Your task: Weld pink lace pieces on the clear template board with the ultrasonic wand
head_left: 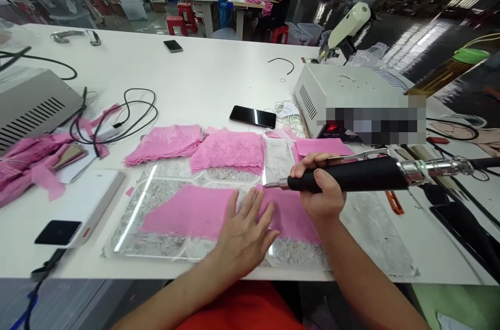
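— Head view: right hand (327, 195) grips black cylindrical tool (363, 174); left hand (247, 231) lies spread on thin pink fabric (183, 211), atop clear glossy sheet (130, 231); risks?
— Light holding could let fabric slip; then the metal tip (276, 184) might stray.

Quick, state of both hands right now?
Left hand: open, resting on the pink fabric.
Right hand: closed, holding the black-handled tool.

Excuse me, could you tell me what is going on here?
The person's right hand grips a black handheld tool, its metal tip pointing at flat pink fabric; whether it touches is hard to tell. The left hand rests on the fabric, which lies over a scuffed gray surface, with two pink stacks beyond.
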Action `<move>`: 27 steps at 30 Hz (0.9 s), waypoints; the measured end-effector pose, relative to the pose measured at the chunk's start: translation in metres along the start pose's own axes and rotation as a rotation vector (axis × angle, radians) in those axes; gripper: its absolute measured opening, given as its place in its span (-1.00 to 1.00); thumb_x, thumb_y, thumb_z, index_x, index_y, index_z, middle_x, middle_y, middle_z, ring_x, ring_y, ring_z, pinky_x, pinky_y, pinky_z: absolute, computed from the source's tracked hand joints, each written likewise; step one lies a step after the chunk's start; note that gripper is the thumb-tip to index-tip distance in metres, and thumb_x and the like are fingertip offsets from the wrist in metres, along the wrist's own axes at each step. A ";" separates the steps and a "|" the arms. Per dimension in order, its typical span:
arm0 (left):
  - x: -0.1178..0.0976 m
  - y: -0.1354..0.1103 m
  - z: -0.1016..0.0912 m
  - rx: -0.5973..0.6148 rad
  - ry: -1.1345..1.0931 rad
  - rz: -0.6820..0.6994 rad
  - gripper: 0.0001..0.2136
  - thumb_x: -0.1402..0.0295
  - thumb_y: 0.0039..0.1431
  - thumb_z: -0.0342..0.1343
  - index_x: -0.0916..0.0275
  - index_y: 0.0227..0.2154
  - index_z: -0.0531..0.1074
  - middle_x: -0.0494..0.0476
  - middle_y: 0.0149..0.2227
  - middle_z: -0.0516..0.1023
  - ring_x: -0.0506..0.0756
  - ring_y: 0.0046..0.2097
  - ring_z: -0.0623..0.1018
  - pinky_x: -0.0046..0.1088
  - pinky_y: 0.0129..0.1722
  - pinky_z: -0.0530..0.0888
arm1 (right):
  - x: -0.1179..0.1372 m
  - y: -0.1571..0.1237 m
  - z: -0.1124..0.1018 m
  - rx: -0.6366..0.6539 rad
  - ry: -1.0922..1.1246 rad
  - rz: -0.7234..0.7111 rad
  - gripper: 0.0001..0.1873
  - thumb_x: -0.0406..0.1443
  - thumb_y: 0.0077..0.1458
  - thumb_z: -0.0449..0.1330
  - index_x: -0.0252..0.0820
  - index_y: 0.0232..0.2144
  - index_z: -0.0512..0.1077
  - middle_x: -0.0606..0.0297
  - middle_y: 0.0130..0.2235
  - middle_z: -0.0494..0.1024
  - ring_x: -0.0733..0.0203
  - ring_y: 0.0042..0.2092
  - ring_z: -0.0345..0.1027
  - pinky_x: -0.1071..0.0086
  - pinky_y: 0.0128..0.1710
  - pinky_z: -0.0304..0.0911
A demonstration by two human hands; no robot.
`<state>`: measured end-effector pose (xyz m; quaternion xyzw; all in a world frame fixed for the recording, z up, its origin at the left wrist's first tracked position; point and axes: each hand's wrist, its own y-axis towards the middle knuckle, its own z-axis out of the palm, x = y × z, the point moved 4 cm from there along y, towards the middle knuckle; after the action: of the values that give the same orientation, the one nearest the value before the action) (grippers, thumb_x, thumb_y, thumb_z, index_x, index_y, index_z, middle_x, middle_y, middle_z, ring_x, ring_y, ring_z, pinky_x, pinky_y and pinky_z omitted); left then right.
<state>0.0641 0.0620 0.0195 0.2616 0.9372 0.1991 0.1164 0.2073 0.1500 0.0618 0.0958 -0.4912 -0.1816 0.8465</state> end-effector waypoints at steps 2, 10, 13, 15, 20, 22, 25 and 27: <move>0.000 0.000 -0.001 0.001 -0.003 0.001 -0.61 0.12 0.34 -0.07 0.21 0.10 0.36 0.33 0.22 0.33 0.28 0.24 0.32 0.05 0.17 0.19 | -0.003 -0.001 0.001 0.011 0.001 0.009 -0.86 -0.31 -0.07 0.19 -0.09 -0.36 0.38 0.42 -0.36 0.39 0.35 -0.48 0.32 0.33 -0.45 0.30; 0.000 0.001 -0.001 -0.004 -0.017 -0.007 -0.61 0.12 0.33 -0.06 0.21 0.08 0.38 0.33 0.17 0.39 0.30 0.22 0.34 0.06 0.16 0.21 | -0.007 -0.002 0.005 0.036 0.012 0.004 -0.86 -0.29 -0.04 0.21 -0.07 -0.34 0.39 0.41 -0.34 0.39 0.36 -0.46 0.32 0.33 -0.42 0.32; 0.000 0.001 -0.001 -0.008 -0.016 -0.007 -0.61 0.12 0.33 -0.06 0.22 0.07 0.38 0.33 0.15 0.41 0.30 0.21 0.35 0.06 0.16 0.21 | -0.008 -0.002 0.006 0.039 0.025 0.007 -0.86 -0.29 -0.04 0.21 -0.06 -0.34 0.38 0.42 -0.34 0.39 0.37 -0.45 0.32 0.33 -0.41 0.31; 0.000 0.001 0.000 -0.007 -0.018 -0.007 -0.61 0.12 0.33 -0.06 0.22 0.07 0.37 0.33 0.15 0.40 0.30 0.21 0.35 0.06 0.16 0.21 | -0.009 -0.002 0.006 0.042 0.022 0.010 -0.86 -0.30 -0.04 0.21 -0.07 -0.33 0.38 0.42 -0.34 0.39 0.37 -0.45 0.32 0.33 -0.40 0.32; 0.000 0.001 0.000 0.002 -0.026 -0.006 -0.61 0.13 0.33 -0.06 0.22 0.08 0.37 0.33 0.17 0.39 0.30 0.23 0.32 0.08 0.17 0.19 | -0.011 -0.001 0.007 0.052 0.011 0.005 -0.85 -0.29 -0.03 0.20 -0.07 -0.33 0.35 0.43 -0.34 0.38 0.38 -0.45 0.32 0.32 -0.38 0.33; 0.000 0.001 0.000 0.000 -0.026 -0.005 -0.61 0.13 0.33 -0.06 0.23 0.08 0.37 0.34 0.17 0.38 0.30 0.23 0.32 0.08 0.18 0.18 | -0.011 -0.001 0.007 0.056 -0.003 0.005 -0.86 -0.29 -0.02 0.20 -0.07 -0.34 0.34 0.43 -0.34 0.37 0.37 -0.46 0.32 0.32 -0.39 0.33; 0.000 0.001 0.000 -0.003 -0.024 -0.003 -0.61 0.13 0.33 -0.06 0.22 0.08 0.37 0.34 0.17 0.38 0.30 0.23 0.32 0.07 0.18 0.18 | -0.010 -0.002 0.008 0.064 -0.024 0.005 -0.89 -0.31 -0.01 0.19 -0.08 -0.37 0.32 0.43 -0.35 0.37 0.36 -0.46 0.33 0.32 -0.41 0.33; 0.000 0.001 0.000 -0.003 -0.022 -0.003 -0.61 0.12 0.33 -0.06 0.22 0.08 0.37 0.33 0.17 0.38 0.29 0.23 0.32 0.06 0.18 0.18 | -0.010 -0.003 0.009 0.069 -0.035 -0.002 -0.89 -0.31 0.00 0.18 -0.09 -0.38 0.30 0.43 -0.36 0.38 0.35 -0.45 0.33 0.31 -0.41 0.33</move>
<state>0.0646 0.0623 0.0197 0.2622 0.9360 0.1976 0.1272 0.1948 0.1513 0.0575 0.1224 -0.5116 -0.1669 0.8339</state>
